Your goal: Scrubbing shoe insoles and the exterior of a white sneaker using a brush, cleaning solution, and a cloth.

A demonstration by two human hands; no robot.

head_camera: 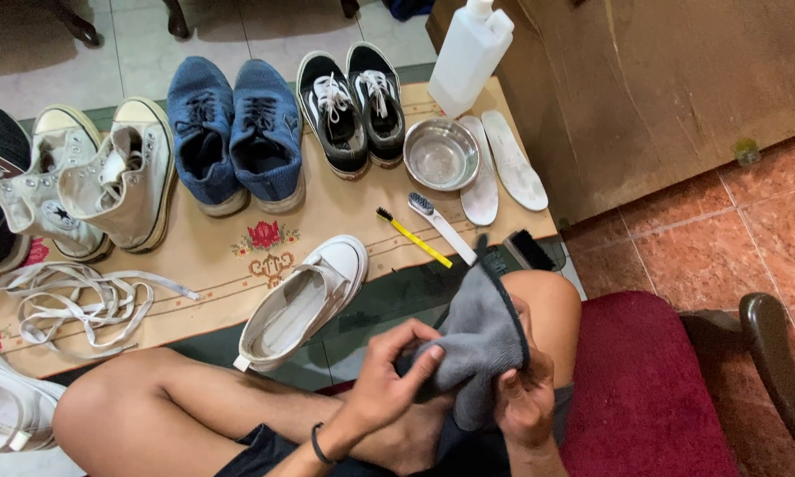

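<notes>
Pale floor tiles give way to a tan embroidered mat [327,221] on which the footwear is lined up. Seated cross-legged on a dark red cushioned chair [645,389], the person holds a grey microfibre cloth [481,340] over the lap: the left hand [384,384] pinches its lower fold between thumb and fingers, and the right hand [525,397] is closed around its underside. No shoe is in hand; a white low canvas sneaker [304,300], laces removed, lies tilted at the mat's near edge, just beyond the knee. Judging by the loose white laces [79,300] and two white insoles [503,168] laid out, stripping is done for at least one pair (how clean anything is cannot be told). Nearby sit a steel bowl [441,155], a yellow-handled brush [415,238] and a white-handled brush [441,225]. Blue knit shoes [234,132], black skate shoes [353,102] and cream high-tops [97,181] stand behind, well apart from both hands.
</notes>
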